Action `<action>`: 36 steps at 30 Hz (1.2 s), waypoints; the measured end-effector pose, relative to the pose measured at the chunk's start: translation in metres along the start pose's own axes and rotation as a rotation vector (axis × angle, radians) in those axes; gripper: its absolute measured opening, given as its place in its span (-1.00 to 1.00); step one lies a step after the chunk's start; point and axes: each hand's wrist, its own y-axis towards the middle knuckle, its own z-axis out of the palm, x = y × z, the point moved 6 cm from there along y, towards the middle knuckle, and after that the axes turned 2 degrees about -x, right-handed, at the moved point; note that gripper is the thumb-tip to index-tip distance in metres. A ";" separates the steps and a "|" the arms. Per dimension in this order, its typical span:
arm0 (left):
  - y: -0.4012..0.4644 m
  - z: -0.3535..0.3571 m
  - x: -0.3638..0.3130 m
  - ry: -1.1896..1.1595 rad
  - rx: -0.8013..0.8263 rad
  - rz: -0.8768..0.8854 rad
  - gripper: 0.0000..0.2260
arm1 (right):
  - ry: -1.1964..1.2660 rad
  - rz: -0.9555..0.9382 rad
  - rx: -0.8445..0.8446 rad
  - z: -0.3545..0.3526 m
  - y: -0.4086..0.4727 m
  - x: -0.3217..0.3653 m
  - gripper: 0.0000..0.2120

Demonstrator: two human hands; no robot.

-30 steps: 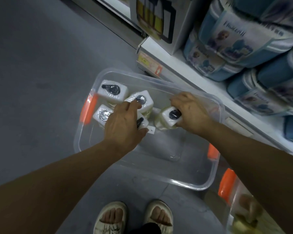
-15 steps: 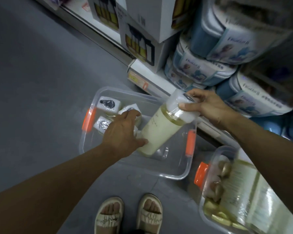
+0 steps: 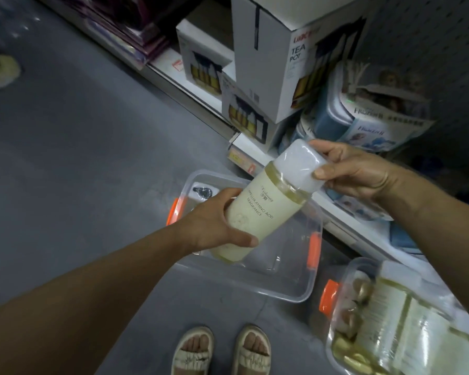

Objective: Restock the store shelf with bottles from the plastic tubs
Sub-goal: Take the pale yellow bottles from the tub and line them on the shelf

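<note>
Floor [image 3: 65,163]: grey, carrying both tubs and the person's sandalled feet [image 3: 220,350] at the bottom edge.
Left hand [image 3: 214,226]: fingers and thumb wrapped round the lower body of the bottle, thumb lying across its front near the base.
Clear tub [image 3: 290,290]: on the floor under the bottle, orange handles on its left and right ends; one wrapped bottle cap [image 3: 202,191] shows in its far left corner.
Bottle [image 3: 263,209]: cream-coloured, tilted with its white cap up to the right, held above the clear tub and apart from it.
Right hand [image 3: 355,171]: fingers curled over the bottle's white cap, thumb pressed on the cap's near side.
Shelf [image 3: 344,226]: white lower edge running diagonally beside the clear tub, stacked with tea pot boxes [image 3: 284,58] and blue packages [image 3: 368,123].
Second tub [image 3: 333,290]: at the bottom right corner of the floor, orange handle on its left end, holding blurred yellowish bottles lying flat.
</note>
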 end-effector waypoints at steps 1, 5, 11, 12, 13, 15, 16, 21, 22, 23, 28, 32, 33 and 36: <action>-0.002 -0.003 -0.002 -0.011 0.011 0.005 -0.27 | 0.026 0.002 0.025 0.006 0.003 0.003 -0.22; -0.009 -0.017 0.001 0.059 -0.032 0.014 -0.28 | 0.079 0.014 0.101 0.032 0.018 0.009 -0.21; -0.021 -0.032 0.034 0.044 -0.222 -0.022 -0.29 | 0.226 0.004 0.033 0.062 0.052 -0.015 -0.09; -0.023 -0.034 0.040 0.026 -0.259 -0.032 -0.32 | 0.267 0.002 0.015 0.066 0.056 -0.022 -0.11; -0.024 -0.036 0.047 0.020 -0.295 -0.046 -0.32 | 0.295 0.010 -0.010 0.068 0.060 -0.033 -0.15; -0.024 -0.041 0.065 0.016 -0.356 -0.087 -0.30 | 0.260 0.067 -0.091 0.068 0.064 -0.062 -0.29; -0.024 -0.043 0.074 0.008 -0.383 -0.108 -0.30 | 0.191 0.115 -0.147 0.066 0.065 -0.081 -0.34; -0.024 -0.046 0.113 -0.036 -0.538 -0.182 -0.34 | -0.390 0.252 -0.447 0.049 0.066 -0.161 -0.46; -0.023 -0.046 0.120 -0.046 -0.558 -0.188 -0.33 | -0.505 0.254 -0.482 0.046 0.068 -0.173 -0.41; -0.020 -0.046 0.127 -0.049 -0.573 -0.194 -0.33 | -0.619 0.250 -0.494 0.044 0.072 -0.184 -0.36; -0.009 -0.041 0.157 -0.050 -0.642 -0.205 -0.30 | -1.183 0.078 -0.373 0.053 0.100 -0.225 -0.21; -0.001 -0.035 0.171 -0.055 -0.670 -0.202 -0.28 | -1.484 -0.033 -0.388 0.057 0.115 -0.247 -0.26; -0.001 -0.033 0.173 -0.058 -0.677 -0.199 -0.27 | -1.498 -0.051 -0.413 0.057 0.118 -0.249 -0.29; 0.000 -0.028 0.175 -0.051 -0.689 -0.186 -0.28 | -1.489 -0.056 -0.466 0.055 0.122 -0.247 -0.41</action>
